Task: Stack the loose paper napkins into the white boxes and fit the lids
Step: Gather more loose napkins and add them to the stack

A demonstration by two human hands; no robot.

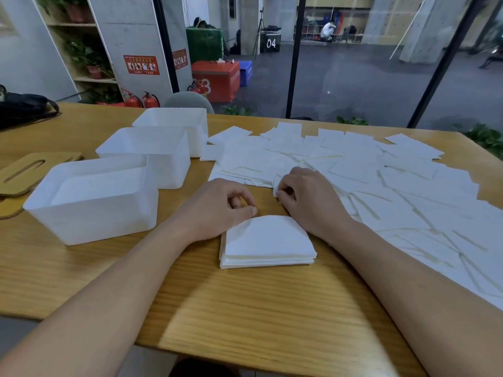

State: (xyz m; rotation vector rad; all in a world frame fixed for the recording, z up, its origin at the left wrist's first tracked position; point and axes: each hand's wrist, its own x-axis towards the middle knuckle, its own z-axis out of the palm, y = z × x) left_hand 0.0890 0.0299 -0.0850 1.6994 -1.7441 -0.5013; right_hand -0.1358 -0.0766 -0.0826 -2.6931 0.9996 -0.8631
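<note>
A person's two bare forearms reach across a wooden bench (245, 308) toward a small squared-up stack of napkins (268, 246) at the centre of the view. The left hand (220, 206), at about ten o'clock from the stack, rests with fingers curled, thumb tip touching the top sheet's far edge; whether that grip actually pinches the sheet cannot be told. The right hand (307, 198), at about one o'clock from the stack, has its fingers curled, pinching the edge of a loose napkin (275, 186) at the near rim of the pile. The scattered paper napkins (381, 186) spread in overlapping sheets from twelve o'clock round to four o'clock. Three white boxes (152, 159), all without lids, stand in a diagonal row from nine toward eleven o'clock; the nearest box (92, 202) holds a layer of white napkins. Flat wooden lids (24, 172) with slots lie at the far nine o'clock edge, beside the nearest box. A black bag (24, 107) sits at the bench's ten o'clock corner.
</note>
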